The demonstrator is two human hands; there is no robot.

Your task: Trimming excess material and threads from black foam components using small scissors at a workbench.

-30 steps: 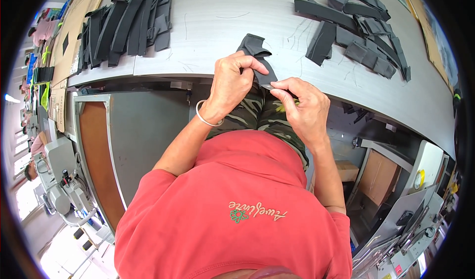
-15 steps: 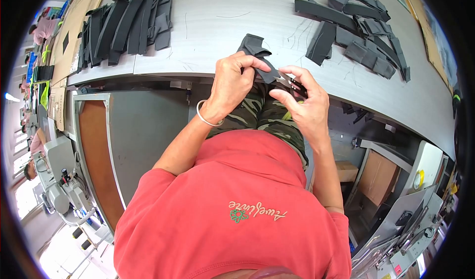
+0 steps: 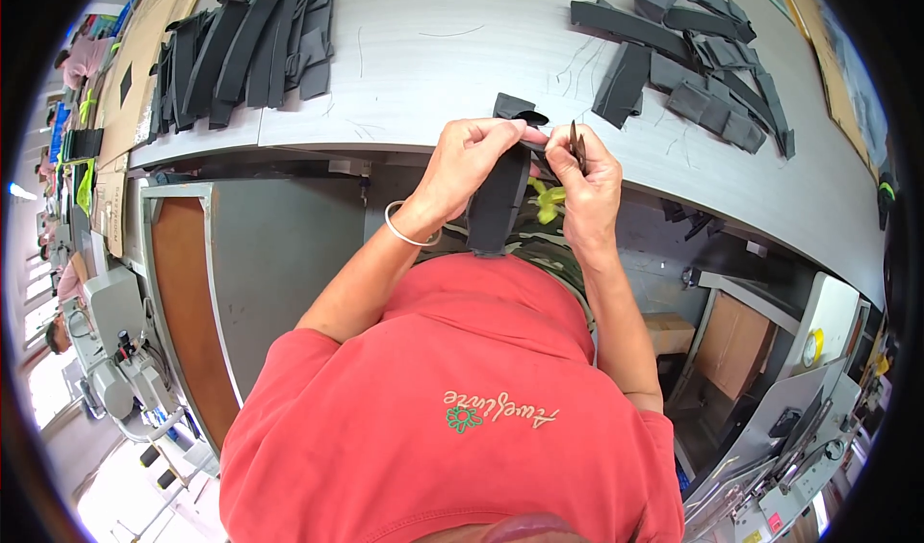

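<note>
At the table's near edge, my left hand (image 3: 470,166) is closed on a dark grey fabric strip (image 3: 498,201). The strip hangs down over my lap, and its folded top end lies by the table edge. My right hand (image 3: 589,179) is closed round small dark thread snips (image 3: 577,146), their blades pointing up and away from me. Its thumb and fingertips come close to my left fingertips at the strip's edge; whether they pinch the cloth is hidden. A yellow-green strip of cloth (image 3: 549,202) dangles beside my right hand.
Dark strips (image 3: 236,57) lie in a row on the table at far left. A looser heap of dark pieces (image 3: 707,57) lies at far right. Loose threads are scattered across the pale tabletop (image 3: 414,71). A grey cabinet panel (image 3: 289,245) stands below at left.
The fabric strip has been turned and now hangs toward me. My right hand has rotated, so the snips point upward instead of toward the cloth. The yellow-green strip has come into fuller view.
</note>
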